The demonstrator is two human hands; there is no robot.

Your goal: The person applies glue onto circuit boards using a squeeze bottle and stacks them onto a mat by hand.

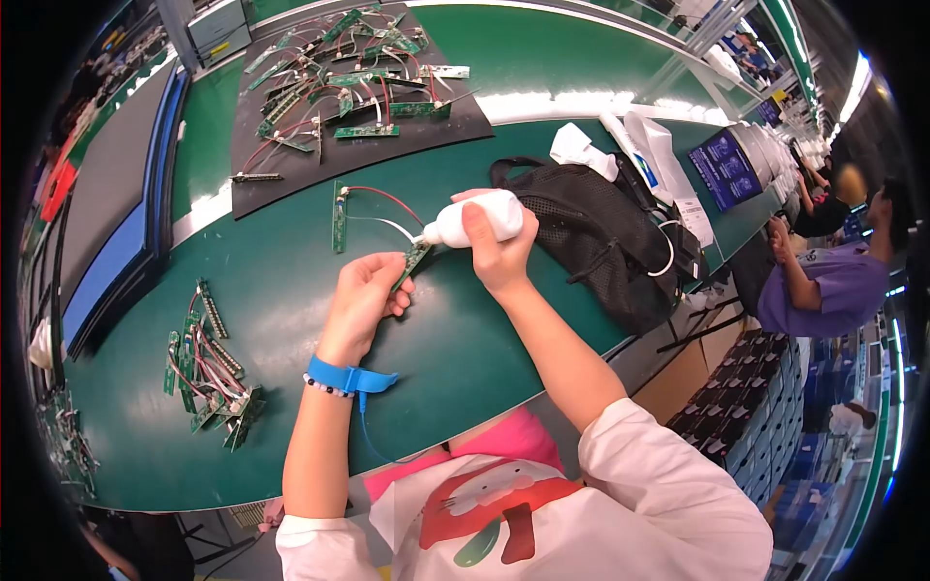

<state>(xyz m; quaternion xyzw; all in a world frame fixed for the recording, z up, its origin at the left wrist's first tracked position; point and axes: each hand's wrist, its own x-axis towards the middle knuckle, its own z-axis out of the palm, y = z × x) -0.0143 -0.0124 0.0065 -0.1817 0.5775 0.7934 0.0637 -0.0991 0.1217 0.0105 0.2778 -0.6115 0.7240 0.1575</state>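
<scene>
My left hand (373,290) pinches a small green circuit board (414,261) over the green table. Wrapped round a white squeeze bottle (484,219) is my right hand (502,250), with the bottle's tip pointing down-left at the upper end of that board. A red wire and a white wire run from there to a second green board (339,217) lying on the table to the left. Whether the tip touches the board cannot be made out. A blue wrist strap (351,377) with a cord is on my left wrist, beside a beaded bracelet.
A pile of wired boards (232,382) lies at the left. More boards rest on a black mat (291,172) at the back. A black bag (605,232) sits right of my hands. Blue-edged sheets (126,242) stand far left; a person in purple (823,286) is at right.
</scene>
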